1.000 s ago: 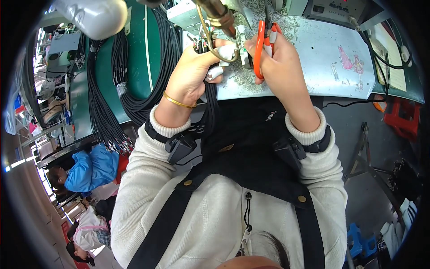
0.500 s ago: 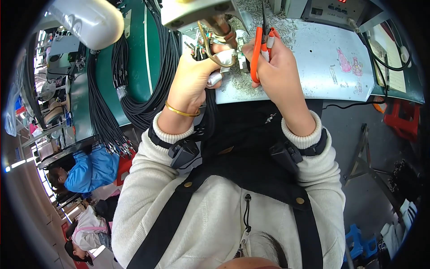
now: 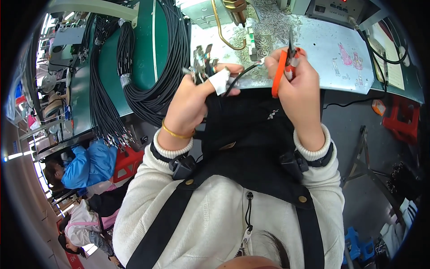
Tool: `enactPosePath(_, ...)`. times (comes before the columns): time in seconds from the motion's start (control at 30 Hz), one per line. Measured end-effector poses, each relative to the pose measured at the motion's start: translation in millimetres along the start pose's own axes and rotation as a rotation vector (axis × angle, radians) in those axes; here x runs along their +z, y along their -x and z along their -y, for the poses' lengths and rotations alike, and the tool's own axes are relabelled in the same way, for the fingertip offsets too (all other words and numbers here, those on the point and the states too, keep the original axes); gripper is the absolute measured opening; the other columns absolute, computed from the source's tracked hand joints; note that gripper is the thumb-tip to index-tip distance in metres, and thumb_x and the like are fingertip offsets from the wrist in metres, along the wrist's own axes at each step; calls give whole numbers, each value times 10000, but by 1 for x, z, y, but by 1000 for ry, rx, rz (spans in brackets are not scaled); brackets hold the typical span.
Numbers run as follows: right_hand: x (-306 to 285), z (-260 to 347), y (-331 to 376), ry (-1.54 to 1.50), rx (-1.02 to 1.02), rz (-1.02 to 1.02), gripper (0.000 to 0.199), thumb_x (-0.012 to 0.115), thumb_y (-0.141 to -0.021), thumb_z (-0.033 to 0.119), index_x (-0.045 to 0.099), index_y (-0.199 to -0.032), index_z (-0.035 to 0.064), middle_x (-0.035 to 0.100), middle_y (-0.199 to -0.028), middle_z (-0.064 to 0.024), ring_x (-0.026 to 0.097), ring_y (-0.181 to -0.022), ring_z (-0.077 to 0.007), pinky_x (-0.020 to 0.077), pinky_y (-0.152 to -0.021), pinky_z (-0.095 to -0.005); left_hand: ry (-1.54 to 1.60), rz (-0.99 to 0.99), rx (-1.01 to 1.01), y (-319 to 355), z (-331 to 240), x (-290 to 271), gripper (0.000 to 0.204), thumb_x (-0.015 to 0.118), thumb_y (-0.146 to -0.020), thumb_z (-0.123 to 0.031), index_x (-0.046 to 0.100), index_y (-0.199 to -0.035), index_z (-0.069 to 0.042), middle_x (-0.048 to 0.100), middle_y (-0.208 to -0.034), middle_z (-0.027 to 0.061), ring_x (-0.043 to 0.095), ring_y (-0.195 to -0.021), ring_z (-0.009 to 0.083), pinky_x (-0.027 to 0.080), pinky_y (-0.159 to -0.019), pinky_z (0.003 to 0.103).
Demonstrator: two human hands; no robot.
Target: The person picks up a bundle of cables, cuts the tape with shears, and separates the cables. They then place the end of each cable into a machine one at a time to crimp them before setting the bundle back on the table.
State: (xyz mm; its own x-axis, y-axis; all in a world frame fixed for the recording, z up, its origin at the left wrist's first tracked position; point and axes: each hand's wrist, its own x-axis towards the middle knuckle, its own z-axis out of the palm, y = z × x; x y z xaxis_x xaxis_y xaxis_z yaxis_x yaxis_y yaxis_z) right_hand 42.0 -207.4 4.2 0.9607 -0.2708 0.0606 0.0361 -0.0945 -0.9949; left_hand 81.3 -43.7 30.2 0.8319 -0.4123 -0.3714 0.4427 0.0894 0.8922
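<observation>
My left hand (image 3: 186,105) is closed around a bunch of black cables with metal and coloured connector ends (image 3: 204,65) sticking up past its fingers. White tape (image 3: 220,82) wraps its thumb. One black cable (image 3: 242,76) runs from this hand across to my right hand (image 3: 299,87), whose thumb and fingertips pinch its whitish tip. An orange-handled hand tool (image 3: 278,77) with narrow dark jaws pointing away also lies in my right hand; whether pliers or scissors I cannot tell. Beyond both hands, apart from them, stands a small green-and-white fixture (image 3: 251,42).
A brass nozzle (image 3: 236,9) and a bent copper tube (image 3: 219,31) hang over the metal work plate (image 3: 324,67), which is strewn with small metal bits. Coiled black cables (image 3: 172,76) cover the green table at left. A control box (image 3: 333,10) sits back right. Two people sit at far left.
Both hands have come back toward me, away from the nozzle and fixture. The right has moved right; a single cable now stretches between the hands. The whole view has shifted somewhat.
</observation>
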Motion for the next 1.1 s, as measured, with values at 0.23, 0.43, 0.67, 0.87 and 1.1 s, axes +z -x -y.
enactPosePath(0.23, 9, 11, 22, 449, -528, 43, 156, 633, -722, 24, 567, -861, -8, 594, -685, -67, 538, -544, -75, 432, -503, -192, -250, 42, 107, 23, 12, 4, 175, 526, -808, -33, 573, -972, 5, 596, -851, 34, 531, -719, 85, 426, -643, 221)
enactPosePath(0.43, 3, -7, 26, 184, -132, 138, 144, 650, -732, 49, 561, -823, -18, 595, -690, -68, 541, -577, -77, 414, -476, -194, -107, 125, -55, 22, 18, -2, 163, 543, -791, -30, 571, -948, 6, 600, -782, 23, 532, -677, 82, 426, -608, 214)
enactPosePath(0.67, 7, -2, 26, -295, 50, 151, 138, 630, -759, 49, 531, -843, 1, 590, -710, -60, 522, -562, -70, 384, -444, -173, -98, 43, -10, 25, 19, -7, 161, 562, -774, -44, 573, -921, 19, 579, -717, 29, 502, -586, 68, 395, -508, 198)
enactPosePath(0.87, 7, -7, 25, -496, 83, 152, 121, 609, -768, 18, 533, -862, 19, 593, -721, -56, 522, -531, -66, 391, -441, -171, -127, 21, -18, 27, 10, -6, 154, 602, -734, -33, 589, -880, 14, 566, -685, 23, 479, -553, 55, 368, -478, 178)
enactPosePath(1.1, 7, -6, 33, 339, -674, 49, 109, 588, -781, 18, 541, -877, -4, 595, -730, -60, 526, -525, -69, 403, -443, -178, -249, -146, 202, 28, 16, -2, 165, 641, -684, -1, 607, -844, 19, 557, -655, 6, 470, -546, 54, 367, -484, 184)
